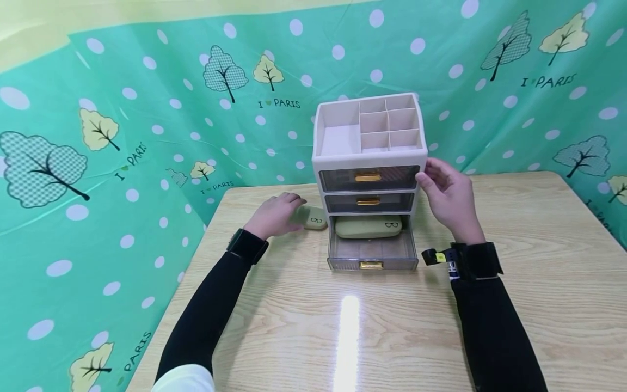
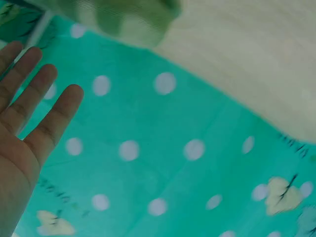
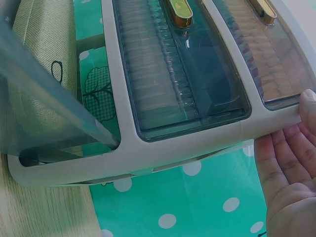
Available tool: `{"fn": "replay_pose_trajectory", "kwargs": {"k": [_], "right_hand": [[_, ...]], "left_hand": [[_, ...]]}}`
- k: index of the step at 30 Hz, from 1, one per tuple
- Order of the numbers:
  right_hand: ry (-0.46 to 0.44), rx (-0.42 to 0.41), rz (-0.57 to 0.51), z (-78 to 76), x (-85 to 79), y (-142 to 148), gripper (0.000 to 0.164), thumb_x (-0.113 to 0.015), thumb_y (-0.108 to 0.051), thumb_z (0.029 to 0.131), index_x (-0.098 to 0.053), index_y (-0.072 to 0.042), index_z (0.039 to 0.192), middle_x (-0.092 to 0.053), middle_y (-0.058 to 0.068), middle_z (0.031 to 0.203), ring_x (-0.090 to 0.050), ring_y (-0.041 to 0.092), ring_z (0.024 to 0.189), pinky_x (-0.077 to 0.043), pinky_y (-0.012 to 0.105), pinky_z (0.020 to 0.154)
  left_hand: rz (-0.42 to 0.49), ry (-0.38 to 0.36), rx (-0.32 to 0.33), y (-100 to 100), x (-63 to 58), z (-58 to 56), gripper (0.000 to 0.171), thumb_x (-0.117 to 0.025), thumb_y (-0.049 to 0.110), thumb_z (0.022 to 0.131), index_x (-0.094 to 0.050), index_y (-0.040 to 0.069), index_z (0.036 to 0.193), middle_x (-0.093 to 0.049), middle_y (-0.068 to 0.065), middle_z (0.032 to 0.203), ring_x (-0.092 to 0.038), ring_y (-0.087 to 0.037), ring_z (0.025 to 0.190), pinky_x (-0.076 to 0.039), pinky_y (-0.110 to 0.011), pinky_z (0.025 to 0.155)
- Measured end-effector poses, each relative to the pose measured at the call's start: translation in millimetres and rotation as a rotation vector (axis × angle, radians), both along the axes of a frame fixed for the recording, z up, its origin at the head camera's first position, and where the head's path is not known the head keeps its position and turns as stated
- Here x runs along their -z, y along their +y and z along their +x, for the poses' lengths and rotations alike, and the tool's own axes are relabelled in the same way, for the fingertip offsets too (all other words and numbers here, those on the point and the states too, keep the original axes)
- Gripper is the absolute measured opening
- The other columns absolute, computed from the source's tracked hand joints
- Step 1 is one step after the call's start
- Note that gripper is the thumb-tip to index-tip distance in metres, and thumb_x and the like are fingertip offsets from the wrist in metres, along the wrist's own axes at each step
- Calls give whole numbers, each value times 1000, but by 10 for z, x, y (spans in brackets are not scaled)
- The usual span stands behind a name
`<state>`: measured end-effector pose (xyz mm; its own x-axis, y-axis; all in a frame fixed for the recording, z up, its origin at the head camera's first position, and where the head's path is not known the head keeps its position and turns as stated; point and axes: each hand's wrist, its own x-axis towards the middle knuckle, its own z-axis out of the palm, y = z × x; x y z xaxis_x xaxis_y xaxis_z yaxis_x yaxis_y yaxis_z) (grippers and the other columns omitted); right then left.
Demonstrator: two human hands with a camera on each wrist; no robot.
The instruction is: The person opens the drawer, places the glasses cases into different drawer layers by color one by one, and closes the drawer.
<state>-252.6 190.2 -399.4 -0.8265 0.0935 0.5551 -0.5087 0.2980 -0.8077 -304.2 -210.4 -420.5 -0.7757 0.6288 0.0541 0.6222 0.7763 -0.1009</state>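
Note:
A white desktop drawer organizer (image 1: 369, 162) stands on the table, its bottom drawer (image 1: 372, 253) pulled out and the two drawers above closed. Inside that drawer lies a green glasses case (image 1: 369, 226) with a small glasses print. My right hand (image 1: 452, 198) holds the organizer's upper right side, thumb on the front frame and fingers along the side panel, as the right wrist view shows. My left hand (image 1: 278, 215) is left of the organizer, beside a second green glasses case (image 1: 313, 218) and overlapping its left end. Its fingers (image 2: 49, 118) are extended and spread in the left wrist view.
Wood-grain table (image 1: 392, 326) extends around the organizer, with a light reflection at the front. Behind and to the left hangs a green dotted cloth (image 1: 274, 130) with tree prints. Several divided compartments (image 1: 389, 122) form the organizer's top.

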Motion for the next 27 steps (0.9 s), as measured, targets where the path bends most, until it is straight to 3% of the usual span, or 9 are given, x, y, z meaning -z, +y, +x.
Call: {"fn": "replay_pose_trajectory", "kwargs": {"k": [6,11,19,27], "right_hand": [[-1,-7,-3,-16,10,9,36,-67,-9,100,-62,4,133,-68,27,122,-66,0,100,-54,13,87],[-4,-8,1,-3,-3,4,37,-67,-10,100,-62,4,133,-67,27,122,-65,0,101,-54,14,88],[-14,-7,5,-8,-3,9,37,-67,-10,100,-62,4,134,-67,27,123,-65,0,101,-54,14,88],[-18,-10,6,4,-16,6,37,-67,-11,100,-62,4,134,-68,27,122,-65,0,101,-54,14,89]], "left_hand": [[35,-80,-57,-130,190,-164,86,-82,51,84,-50,5,149,-53,-15,148,-49,-33,137,-49,-52,107],[64,-96,-32,-187,298,-232,80,-82,49,85,-54,7,146,-54,-15,145,-51,-32,135,-48,-50,107],[94,-161,-38,-183,307,-263,70,-82,39,87,-57,7,144,-57,-14,144,-52,-32,133,-47,-46,109],[87,-161,-46,-178,285,-247,69,-86,38,84,-59,7,139,-61,-11,140,-54,-31,128,-49,-49,104]]}}
